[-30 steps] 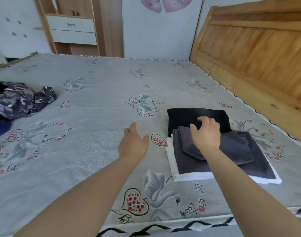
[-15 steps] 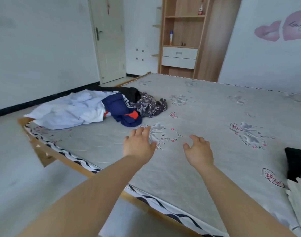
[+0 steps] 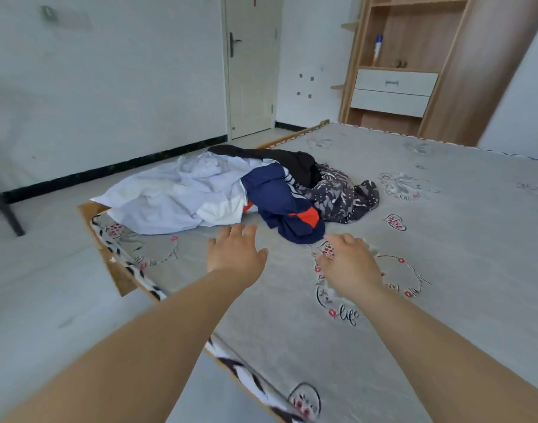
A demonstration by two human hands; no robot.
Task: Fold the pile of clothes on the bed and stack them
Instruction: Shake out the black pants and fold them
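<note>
I log: clothes pile (image 3: pixel 246 190), unfolded, near bed (image 3: pixel 444 239) corner w/ white, navy & patterned items. Left hand (image 3: pixel 235 251) fingers spread, holds nothing, just short of pile. Right hand (image 3: pixel 348 264) relaxed, empty, above mattress beside navy garment (image 3: pixel 287 209).

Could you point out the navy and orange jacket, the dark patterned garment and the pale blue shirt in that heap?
navy and orange jacket (image 3: pixel 279 196), head view, on its navy back panel.
dark patterned garment (image 3: pixel 337 198), head view, on its speckled middle.
pale blue shirt (image 3: pixel 170 193), head view, on its crumpled middle.
</note>
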